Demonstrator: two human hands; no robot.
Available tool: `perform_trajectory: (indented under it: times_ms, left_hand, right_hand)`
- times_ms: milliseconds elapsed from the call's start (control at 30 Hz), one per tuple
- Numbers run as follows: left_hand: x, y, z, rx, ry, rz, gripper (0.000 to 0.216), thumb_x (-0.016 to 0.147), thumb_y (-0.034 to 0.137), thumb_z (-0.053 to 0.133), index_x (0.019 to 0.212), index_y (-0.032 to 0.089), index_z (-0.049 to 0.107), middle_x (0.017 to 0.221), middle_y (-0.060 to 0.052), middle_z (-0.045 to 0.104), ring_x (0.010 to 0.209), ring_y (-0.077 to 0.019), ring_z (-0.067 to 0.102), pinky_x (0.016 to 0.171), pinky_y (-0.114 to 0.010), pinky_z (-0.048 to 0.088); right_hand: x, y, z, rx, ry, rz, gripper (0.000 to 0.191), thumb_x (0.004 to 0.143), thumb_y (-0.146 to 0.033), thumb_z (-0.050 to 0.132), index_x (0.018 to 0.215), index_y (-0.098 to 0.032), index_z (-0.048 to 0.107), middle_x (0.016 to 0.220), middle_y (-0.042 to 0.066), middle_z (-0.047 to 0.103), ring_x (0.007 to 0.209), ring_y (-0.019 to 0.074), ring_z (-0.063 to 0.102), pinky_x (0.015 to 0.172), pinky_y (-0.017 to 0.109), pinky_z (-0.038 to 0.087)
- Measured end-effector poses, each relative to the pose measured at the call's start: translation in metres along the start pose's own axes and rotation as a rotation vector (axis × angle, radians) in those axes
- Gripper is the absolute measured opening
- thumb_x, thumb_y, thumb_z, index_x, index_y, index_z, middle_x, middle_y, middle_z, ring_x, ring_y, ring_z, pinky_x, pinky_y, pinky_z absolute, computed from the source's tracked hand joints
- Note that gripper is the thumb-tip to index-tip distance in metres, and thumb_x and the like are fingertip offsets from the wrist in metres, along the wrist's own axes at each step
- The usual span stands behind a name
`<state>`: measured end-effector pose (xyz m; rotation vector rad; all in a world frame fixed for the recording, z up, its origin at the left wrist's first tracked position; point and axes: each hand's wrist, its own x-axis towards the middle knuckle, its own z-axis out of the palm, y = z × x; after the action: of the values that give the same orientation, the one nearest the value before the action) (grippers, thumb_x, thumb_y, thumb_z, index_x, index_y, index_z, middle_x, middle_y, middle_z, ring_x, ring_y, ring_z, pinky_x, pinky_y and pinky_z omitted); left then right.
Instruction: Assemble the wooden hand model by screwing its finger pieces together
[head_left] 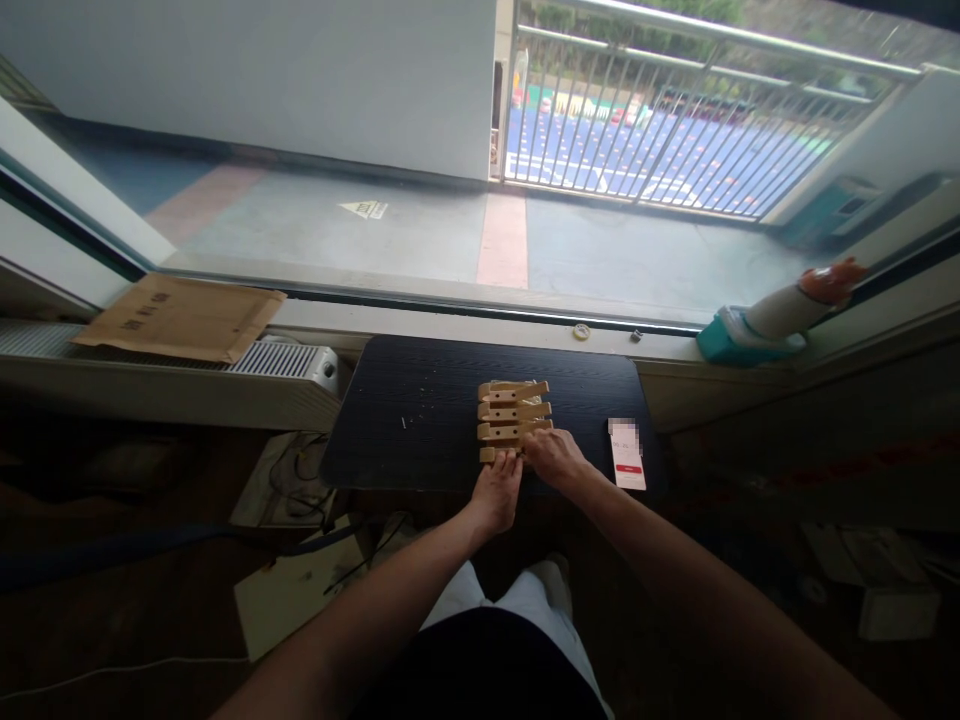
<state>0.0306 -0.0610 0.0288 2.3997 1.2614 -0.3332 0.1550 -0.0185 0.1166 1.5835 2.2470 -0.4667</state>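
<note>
On the black tabletop (435, 420), several light wooden pieces (514, 411) lie side by side as one slatted assembly, with dark holes along their middles. My left hand (499, 492) is at the near edge, its fingers pressed together on the nearest wooden piece (487, 455). Just to the right, my right hand (553, 456) is closed over the right end of the near pieces. Its fingertips are bent down close to the left fingers and hide whatever they grip. Pale thin bits show between the slats at their right ends.
A phone (627, 455) lies at the table's right side. Small scraps (403, 423) are scattered on the left. On the sill are a tape roll (581, 332), a small metallic item (636, 336) and a teal box (742, 340). A brown envelope (184, 315) rests on the radiator (300, 370).
</note>
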Motion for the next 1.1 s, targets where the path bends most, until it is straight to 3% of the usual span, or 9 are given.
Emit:
perform_trajectory:
  times_ms: [133,233,367,500,633,767,967,1100]
  left_hand:
    - [0.0,0.0,0.002,0.015,0.008,0.008,0.084,0.065,0.022,0.061,0.14,0.006,0.028,0.149,-0.021,0.027,0.135,-0.0353,0.024,0.102,-0.044,0.036]
    - [0.0,0.0,0.0,0.024,0.016,0.013,0.084,0.064,0.023,0.062,0.14,0.006,0.029,0.148,-0.021,0.028,0.134,-0.0347,0.026,0.103,-0.043,0.036]
    - [-0.001,-0.001,-0.003,0.021,0.02,0.021,0.085,0.064,0.025,0.063,0.14,0.006,0.029,0.147,-0.021,0.028,0.133,-0.0349,0.027,0.103,-0.042,0.036]
    - [-0.002,0.0,-0.005,0.033,0.021,0.015,0.079,0.065,0.027,0.063,0.136,0.008,0.035,0.146,-0.02,0.029,0.133,-0.0345,0.027,0.103,-0.042,0.036]
    - [-0.001,0.001,-0.004,0.024,0.008,0.006,0.08,0.065,0.024,0.063,0.137,0.008,0.033,0.147,-0.019,0.029,0.134,-0.0341,0.026,0.103,-0.042,0.036]
    - [0.001,0.001,0.001,0.02,-0.003,-0.008,0.085,0.065,0.022,0.063,0.141,0.009,0.028,0.149,-0.019,0.027,0.136,-0.0343,0.023,0.102,-0.042,0.037]
    - [0.003,0.0,0.004,0.019,0.034,-0.009,0.087,0.062,0.023,0.066,0.14,0.01,0.029,0.147,-0.018,0.03,0.134,-0.0333,0.026,0.103,-0.041,0.036]
    - [0.002,-0.001,0.001,0.026,0.029,0.009,0.084,0.063,0.025,0.065,0.138,0.01,0.032,0.147,-0.018,0.03,0.133,-0.0332,0.027,0.103,-0.041,0.036]
  right_hand:
    - [0.001,-0.002,0.008,0.018,0.005,0.145,0.029,0.093,-0.022,0.041,0.1,-0.012,0.067,0.096,0.016,0.072,0.091,0.0226,0.068,0.075,0.028,0.05]
    - [0.0,-0.003,0.007,0.019,0.003,0.173,0.029,0.093,-0.024,0.041,0.098,-0.013,0.068,0.096,0.015,0.072,0.09,0.0228,0.069,0.072,0.028,0.05]
    - [-0.003,-0.004,-0.003,-0.003,0.007,0.075,0.026,0.091,-0.02,0.044,0.102,-0.014,0.067,0.097,0.014,0.072,0.091,0.0245,0.068,0.074,0.031,0.05]
    - [-0.004,-0.005,-0.008,-0.023,-0.012,-0.069,0.026,0.089,-0.013,0.045,0.092,-0.013,0.071,0.097,0.015,0.072,0.095,0.0256,0.067,0.078,0.032,0.049]
    - [-0.001,0.0,-0.005,-0.019,-0.019,-0.087,0.029,0.089,-0.01,0.043,0.097,-0.009,0.07,0.101,0.018,0.07,0.098,0.0268,0.065,0.081,0.033,0.049]
    - [-0.003,0.004,0.003,0.012,-0.021,-0.018,0.029,0.089,-0.013,0.044,0.102,-0.013,0.07,0.1,0.015,0.071,0.098,0.0237,0.066,0.081,0.03,0.048]
    - [0.0,-0.01,0.015,0.05,-0.028,0.202,0.032,0.092,-0.019,0.04,0.095,-0.014,0.071,0.094,0.015,0.073,0.089,0.0223,0.069,0.071,0.027,0.05]
    - [0.0,-0.013,0.011,0.052,-0.02,0.195,0.03,0.09,-0.015,0.041,0.094,-0.013,0.071,0.093,0.015,0.073,0.088,0.022,0.069,0.071,0.027,0.05]
